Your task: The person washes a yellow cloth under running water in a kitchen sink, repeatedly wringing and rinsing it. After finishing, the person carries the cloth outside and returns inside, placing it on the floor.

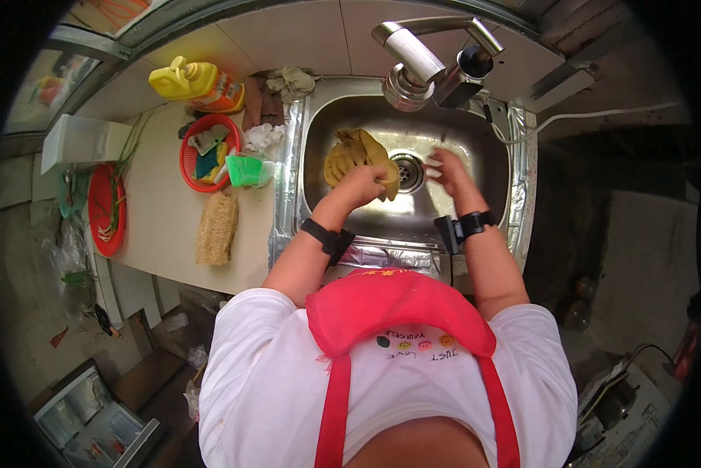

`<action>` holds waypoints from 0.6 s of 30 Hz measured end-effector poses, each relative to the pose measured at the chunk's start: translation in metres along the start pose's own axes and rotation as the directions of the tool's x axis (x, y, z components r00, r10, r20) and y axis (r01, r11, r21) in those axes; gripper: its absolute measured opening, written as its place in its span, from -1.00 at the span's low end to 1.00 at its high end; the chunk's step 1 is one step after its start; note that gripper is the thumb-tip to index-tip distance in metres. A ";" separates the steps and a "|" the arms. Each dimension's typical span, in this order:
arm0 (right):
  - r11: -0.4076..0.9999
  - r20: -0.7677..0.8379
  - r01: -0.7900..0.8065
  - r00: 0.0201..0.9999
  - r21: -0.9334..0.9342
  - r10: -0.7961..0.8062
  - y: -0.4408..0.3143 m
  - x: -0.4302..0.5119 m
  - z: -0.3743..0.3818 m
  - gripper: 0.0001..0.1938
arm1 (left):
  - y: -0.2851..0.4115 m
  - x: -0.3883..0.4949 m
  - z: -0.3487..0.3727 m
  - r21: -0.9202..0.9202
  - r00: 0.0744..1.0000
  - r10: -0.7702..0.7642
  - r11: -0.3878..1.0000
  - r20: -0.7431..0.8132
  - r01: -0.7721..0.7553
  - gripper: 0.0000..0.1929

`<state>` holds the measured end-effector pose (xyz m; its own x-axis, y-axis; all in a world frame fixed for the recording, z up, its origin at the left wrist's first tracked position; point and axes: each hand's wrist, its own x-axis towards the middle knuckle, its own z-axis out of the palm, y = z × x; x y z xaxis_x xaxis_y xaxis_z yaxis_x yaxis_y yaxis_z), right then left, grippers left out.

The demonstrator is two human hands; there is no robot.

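Note:
A crumpled yellow-brown cloth (pixel 359 153) lies in the left half of the stainless steel sink (pixel 479 152). My left hand (pixel 359 186) grips its lower right part, with the fingers curled into the fabric. To the right of the drain strainer (pixel 408 172), my right hand (pixel 449 172) is held over the basin, fingers spread and slightly blurred, apart from the cloth. A metal faucet (pixel 415 58) stands behind the basin at the upper right. Both wrists wear black straps.
Left of the sink are a red basket (pixel 188 169) with sponges, a green cup (pixel 246 171), a loofah (pixel 217 228), a yellow jug (pixel 195 85), rags (pixel 294 83) and a red plate (pixel 102 205) with green onions. A white cable (pixel 590 113) runs rightward from behind the sink.

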<state>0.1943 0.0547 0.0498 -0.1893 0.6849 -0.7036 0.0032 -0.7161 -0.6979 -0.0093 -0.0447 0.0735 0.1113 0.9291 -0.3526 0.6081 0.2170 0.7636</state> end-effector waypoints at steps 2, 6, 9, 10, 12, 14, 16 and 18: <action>0.974 0.140 -0.166 0.972 -0.151 0.187 0.027 -0.004 0.024 -0.72 | 0.008 -0.006 0.000 -0.049 1.000 0.020 0.999 0.017 -0.019 -0.76; 0.936 0.474 -0.346 0.816 -0.058 0.331 0.053 0.005 0.056 -0.76 | 0.007 -0.011 0.006 -0.150 0.992 0.123 0.982 0.028 -0.118 -0.79; 0.962 0.439 -0.252 0.880 0.105 0.183 0.047 0.011 0.062 -0.78 | -0.014 -0.008 0.007 -0.522 0.995 0.012 0.851 -0.101 -0.063 -0.78; 0.950 0.455 -0.214 0.886 0.228 0.091 0.042 0.010 0.060 -0.75 | -0.023 -0.006 0.006 -0.592 0.968 -0.039 0.797 -0.249 -0.120 -0.76; 0.915 0.486 -0.222 0.873 0.337 0.033 0.028 0.003 0.054 -0.72 | -0.043 -0.002 0.001 -0.574 0.900 -0.141 0.808 -0.411 -0.136 -0.72; 0.879 0.509 -0.260 0.860 0.399 0.023 0.014 -0.005 0.051 -0.68 | -0.059 0.005 0.001 -0.403 0.912 -0.226 0.912 -0.343 0.074 -0.62; 0.871 0.532 -0.280 0.847 0.405 0.025 0.001 -0.013 0.051 -0.66 | -0.070 0.012 0.009 -0.233 0.909 -0.311 0.940 -0.278 0.250 -0.56; 0.845 0.565 -0.329 0.824 0.422 0.039 -0.008 -0.019 0.053 -0.64 | -0.076 0.022 0.020 -0.144 0.904 -0.332 0.942 -0.271 0.302 -0.52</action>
<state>0.1459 0.0399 0.0759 -0.7108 0.4606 -0.5316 -0.3492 -0.8872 -0.3016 -0.0375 -0.0473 -0.0033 -0.3144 0.8488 -0.4250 0.4931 0.5286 0.6909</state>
